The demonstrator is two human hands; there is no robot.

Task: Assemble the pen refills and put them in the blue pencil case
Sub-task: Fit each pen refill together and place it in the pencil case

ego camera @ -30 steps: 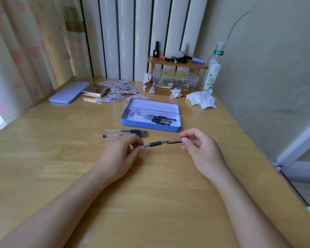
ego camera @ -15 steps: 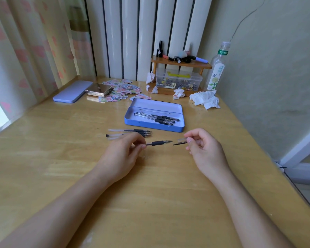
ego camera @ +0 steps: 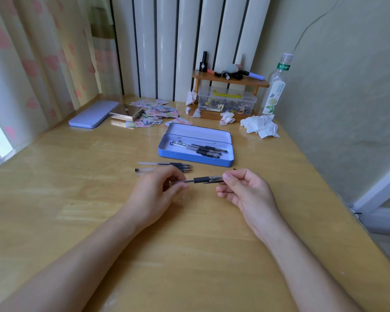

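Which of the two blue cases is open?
The nearer case, holding pens; the other case lies shut at far left.

Light wood desk (ego camera: 54,199) is tucked into a corner w/ a pale green wall (ego camera: 347,109) on the right, cracked near the top. White radiator (ego camera: 189,41) is mounted at the back, pink-patterned curtain (ego camera: 32,64) is hung on the left. Daylight is let in at the far left edge.

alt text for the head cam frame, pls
Two bare hands join a pen and its cap over a wooden desk: left hand, right hand. Beyond, an open blue case holds pens.
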